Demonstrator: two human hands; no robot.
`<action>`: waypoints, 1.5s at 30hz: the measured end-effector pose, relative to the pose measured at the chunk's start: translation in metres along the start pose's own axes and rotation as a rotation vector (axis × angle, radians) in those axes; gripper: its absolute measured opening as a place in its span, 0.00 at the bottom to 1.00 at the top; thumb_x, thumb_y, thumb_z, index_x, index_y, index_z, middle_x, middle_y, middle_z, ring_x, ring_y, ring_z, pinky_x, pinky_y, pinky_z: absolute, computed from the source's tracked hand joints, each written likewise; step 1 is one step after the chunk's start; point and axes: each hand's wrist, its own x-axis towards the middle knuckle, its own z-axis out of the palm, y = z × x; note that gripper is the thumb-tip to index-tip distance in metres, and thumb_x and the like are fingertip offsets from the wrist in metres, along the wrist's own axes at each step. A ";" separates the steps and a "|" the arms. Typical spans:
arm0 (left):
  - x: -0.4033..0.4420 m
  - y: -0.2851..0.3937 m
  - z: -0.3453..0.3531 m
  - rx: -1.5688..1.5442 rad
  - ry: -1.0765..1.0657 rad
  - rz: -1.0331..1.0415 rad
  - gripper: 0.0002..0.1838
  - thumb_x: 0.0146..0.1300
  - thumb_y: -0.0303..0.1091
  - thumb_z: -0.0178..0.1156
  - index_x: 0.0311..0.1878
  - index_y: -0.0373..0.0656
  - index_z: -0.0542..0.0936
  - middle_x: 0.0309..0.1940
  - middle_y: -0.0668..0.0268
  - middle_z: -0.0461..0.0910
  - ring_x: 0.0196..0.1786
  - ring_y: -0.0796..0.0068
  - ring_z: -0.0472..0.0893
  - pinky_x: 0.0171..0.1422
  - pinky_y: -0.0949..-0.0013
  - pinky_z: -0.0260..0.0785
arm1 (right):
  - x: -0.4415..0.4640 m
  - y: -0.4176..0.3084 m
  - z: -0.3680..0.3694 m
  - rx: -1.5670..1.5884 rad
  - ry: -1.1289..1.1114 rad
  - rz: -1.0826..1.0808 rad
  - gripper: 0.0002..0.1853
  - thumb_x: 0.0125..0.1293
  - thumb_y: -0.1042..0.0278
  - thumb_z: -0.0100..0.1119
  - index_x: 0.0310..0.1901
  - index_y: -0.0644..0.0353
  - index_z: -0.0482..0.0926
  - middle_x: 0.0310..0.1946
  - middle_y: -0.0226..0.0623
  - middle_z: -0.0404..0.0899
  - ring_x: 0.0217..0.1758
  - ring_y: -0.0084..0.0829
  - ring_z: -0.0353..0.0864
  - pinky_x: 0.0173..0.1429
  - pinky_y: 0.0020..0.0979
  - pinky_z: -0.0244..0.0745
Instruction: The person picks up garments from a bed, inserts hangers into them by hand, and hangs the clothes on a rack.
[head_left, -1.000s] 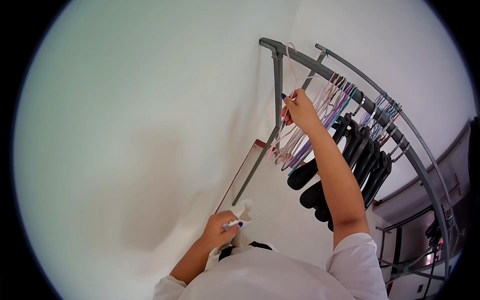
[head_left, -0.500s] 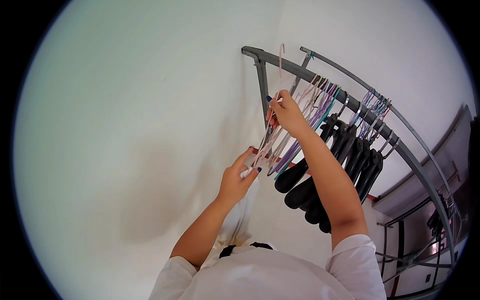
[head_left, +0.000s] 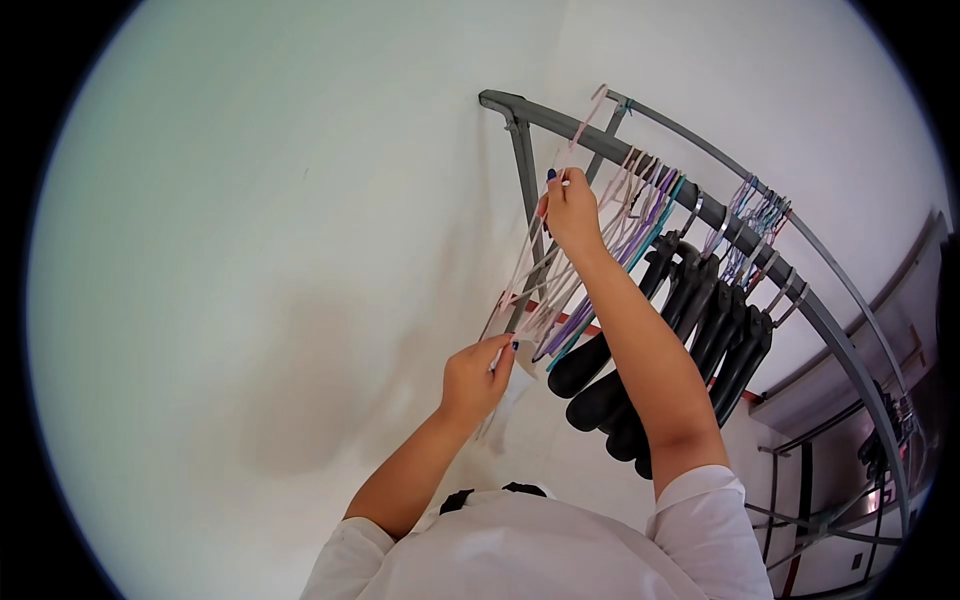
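My right hand (head_left: 573, 210) is closed round a thin pink hanger (head_left: 575, 138) just below its hook, which rises past the grey rail (head_left: 560, 122). Lower left, my left hand (head_left: 478, 378) has thumb and forefinger pinched together at the lower part of thin hanger wires; white cloth (head_left: 512, 395) hangs beneath it. Close to the right of my right hand, several thin white, purple and teal hangers (head_left: 625, 240) hang from the rail. Black hangers (head_left: 700, 310) hang farther along, partly behind my right forearm.
A second rail (head_left: 690, 135) runs behind the first, with a cluster of thin hangers (head_left: 760, 220) on it. The pale wall (head_left: 250, 220) lies to the left. More rack frames (head_left: 820, 525) stand at the lower right.
My left hand has risen from low down to the pink hanger's lower part and closed its fingertips there. The hanger's hook has tilted right over the rail. The white cloth now hangs lower.
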 end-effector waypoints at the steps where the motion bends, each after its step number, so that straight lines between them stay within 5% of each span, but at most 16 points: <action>1: 0.000 0.000 0.001 0.004 0.001 -0.002 0.06 0.56 0.27 0.59 0.36 0.38 0.79 0.28 0.57 0.81 0.24 0.62 0.79 0.27 0.71 0.69 | 0.001 -0.001 0.002 -0.003 -0.004 0.011 0.06 0.68 0.70 0.41 0.38 0.64 0.64 0.14 0.35 0.73 0.13 0.24 0.69 0.18 0.27 0.63; 10: -0.006 -0.008 0.006 -0.126 0.030 -0.085 0.07 0.56 0.29 0.60 0.38 0.39 0.78 0.25 0.58 0.80 0.24 0.67 0.80 0.28 0.74 0.68 | 0.004 0.007 0.014 0.210 -0.118 0.113 0.05 0.68 0.70 0.40 0.38 0.62 0.62 0.16 0.35 0.72 0.13 0.23 0.68 0.17 0.26 0.62; 15: -0.009 -0.012 -0.002 -0.115 0.065 -0.425 0.11 0.56 0.30 0.61 0.41 0.37 0.75 0.23 0.59 0.80 0.19 0.72 0.76 0.26 0.75 0.65 | -0.011 0.020 0.027 0.110 -0.306 0.110 0.04 0.69 0.70 0.39 0.39 0.60 0.61 0.17 0.34 0.71 0.13 0.20 0.64 0.17 0.23 0.60; 18: -0.003 -0.012 -0.009 -0.122 -0.036 -0.407 0.11 0.56 0.31 0.61 0.39 0.35 0.75 0.21 0.59 0.79 0.16 0.74 0.72 0.25 0.74 0.64 | -0.014 0.010 0.025 0.230 -0.353 0.084 0.04 0.69 0.70 0.39 0.40 0.60 0.61 0.18 0.34 0.71 0.12 0.19 0.64 0.17 0.23 0.60; 19: -0.003 -0.026 0.002 -0.208 -0.009 -0.234 0.09 0.56 0.30 0.60 0.36 0.34 0.75 0.18 0.59 0.77 0.16 0.75 0.72 0.24 0.74 0.62 | -0.014 0.010 0.025 0.228 -0.356 0.086 0.04 0.69 0.70 0.39 0.40 0.60 0.61 0.18 0.34 0.71 0.12 0.19 0.64 0.17 0.23 0.60; 26: 0.007 -0.036 0.010 -0.115 -0.105 -0.260 0.07 0.62 0.29 0.52 0.33 0.34 0.75 0.14 0.60 0.71 0.15 0.76 0.67 0.22 0.72 0.59 | -0.023 -0.002 0.023 0.281 -0.479 0.113 0.09 0.67 0.65 0.45 0.43 0.61 0.63 0.20 0.34 0.73 0.15 0.23 0.68 0.17 0.24 0.62; 28: 0.008 -0.037 0.013 -0.211 0.056 -0.279 0.10 0.65 0.29 0.48 0.32 0.35 0.75 0.12 0.64 0.67 0.16 0.80 0.64 0.21 0.72 0.57 | -0.032 0.002 0.017 0.209 -0.453 0.124 0.12 0.66 0.61 0.49 0.43 0.61 0.65 0.20 0.35 0.74 0.16 0.26 0.71 0.19 0.25 0.65; 30: 0.011 -0.036 0.013 -0.236 0.084 -0.294 0.11 0.65 0.30 0.47 0.31 0.35 0.74 0.12 0.65 0.67 0.17 0.81 0.64 0.21 0.73 0.56 | -0.046 0.007 -0.001 -0.570 -0.579 -0.182 0.18 0.60 0.55 0.57 0.41 0.63 0.69 0.22 0.39 0.75 0.23 0.37 0.77 0.28 0.34 0.71; 31: 0.013 -0.036 0.014 -0.263 0.115 -0.309 0.11 0.66 0.30 0.46 0.31 0.35 0.74 0.13 0.67 0.67 0.18 0.82 0.64 0.22 0.73 0.56 | -0.054 0.004 -0.007 -0.577 -0.580 -0.185 0.18 0.60 0.55 0.57 0.41 0.63 0.69 0.22 0.39 0.75 0.23 0.37 0.77 0.28 0.34 0.71; 33: 0.013 -0.039 0.021 -0.293 0.140 -0.318 0.12 0.66 0.31 0.46 0.31 0.35 0.75 0.13 0.67 0.67 0.18 0.82 0.64 0.22 0.73 0.57 | -0.070 -0.005 -0.020 -0.830 -0.661 -0.462 0.22 0.49 0.50 0.64 0.36 0.61 0.74 0.24 0.39 0.75 0.30 0.41 0.74 0.47 0.44 0.69; 36: 0.013 -0.046 0.030 -0.341 0.158 -0.351 0.12 0.67 0.32 0.46 0.31 0.35 0.75 0.14 0.67 0.69 0.19 0.82 0.65 0.24 0.74 0.58 | -0.087 -0.009 -0.036 -0.918 -0.518 -0.751 0.22 0.42 0.53 0.68 0.35 0.59 0.75 0.30 0.37 0.74 0.41 0.38 0.73 0.56 0.46 0.63; 45: 0.019 -0.031 0.050 -0.506 0.228 -0.497 0.13 0.68 0.32 0.43 0.34 0.37 0.76 0.20 0.70 0.71 0.24 0.84 0.66 0.30 0.77 0.61 | -0.084 0.006 -0.040 -0.863 -0.540 -0.842 0.21 0.39 0.61 0.69 0.36 0.56 0.73 0.35 0.32 0.70 0.47 0.33 0.69 0.61 0.42 0.60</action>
